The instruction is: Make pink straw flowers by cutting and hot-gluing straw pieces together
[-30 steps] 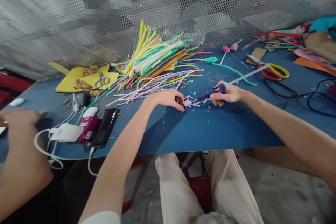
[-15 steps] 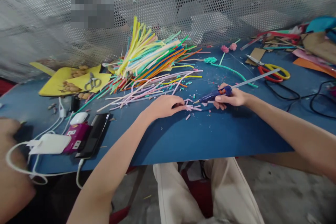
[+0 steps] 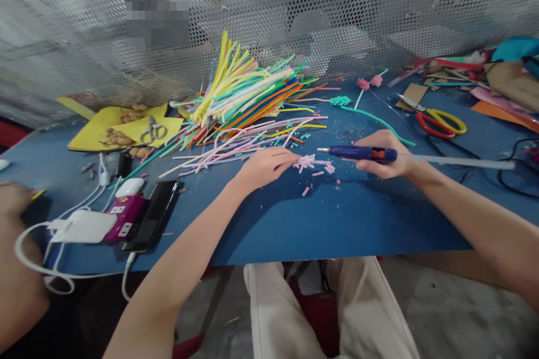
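Glue gun [image 3: 357, 152] in right hand [image 3: 385, 139]

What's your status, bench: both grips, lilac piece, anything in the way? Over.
Left grip: pinching lilac piece. Right grip: holding blue glue gun, nozzle apart from the piece. Loose offcuts on the near side, not between them.

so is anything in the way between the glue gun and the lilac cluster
Nothing visible: the glue gun in the right hand has its nozzle near the lilac cluster, which the left hand pinches.
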`<state>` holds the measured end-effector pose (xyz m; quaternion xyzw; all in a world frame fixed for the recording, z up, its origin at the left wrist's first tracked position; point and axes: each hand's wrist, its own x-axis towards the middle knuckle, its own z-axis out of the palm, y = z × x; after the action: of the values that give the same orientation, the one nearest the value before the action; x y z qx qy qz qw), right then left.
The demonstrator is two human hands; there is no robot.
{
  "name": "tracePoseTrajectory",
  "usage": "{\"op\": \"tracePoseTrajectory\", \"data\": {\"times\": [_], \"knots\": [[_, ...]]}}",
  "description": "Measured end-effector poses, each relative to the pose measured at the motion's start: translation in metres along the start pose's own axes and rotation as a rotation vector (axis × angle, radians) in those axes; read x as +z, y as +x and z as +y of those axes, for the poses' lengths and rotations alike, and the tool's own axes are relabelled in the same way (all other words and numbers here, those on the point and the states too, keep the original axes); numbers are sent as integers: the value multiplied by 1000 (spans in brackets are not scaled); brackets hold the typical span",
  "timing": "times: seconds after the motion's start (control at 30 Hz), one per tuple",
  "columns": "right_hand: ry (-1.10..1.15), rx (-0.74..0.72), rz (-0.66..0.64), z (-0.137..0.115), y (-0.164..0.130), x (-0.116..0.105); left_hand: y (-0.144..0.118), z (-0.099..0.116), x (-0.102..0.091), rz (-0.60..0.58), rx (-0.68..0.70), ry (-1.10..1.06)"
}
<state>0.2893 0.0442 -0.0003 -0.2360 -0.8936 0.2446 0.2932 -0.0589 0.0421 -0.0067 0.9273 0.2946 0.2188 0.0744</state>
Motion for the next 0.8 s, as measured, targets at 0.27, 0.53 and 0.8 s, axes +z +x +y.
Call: {"op": "tracePoseTrajectory", "data": {"times": [0.27,0.53,0.8], "knots": [[-188,-12,153,-13,0,-2,4,1,3,-24,8,-14],[-148,-44,110,-9,1,2,5,0,3,12,-7,14],[-128,-62,110,-3,0,3,6,3,3,-34,3,32]]}}
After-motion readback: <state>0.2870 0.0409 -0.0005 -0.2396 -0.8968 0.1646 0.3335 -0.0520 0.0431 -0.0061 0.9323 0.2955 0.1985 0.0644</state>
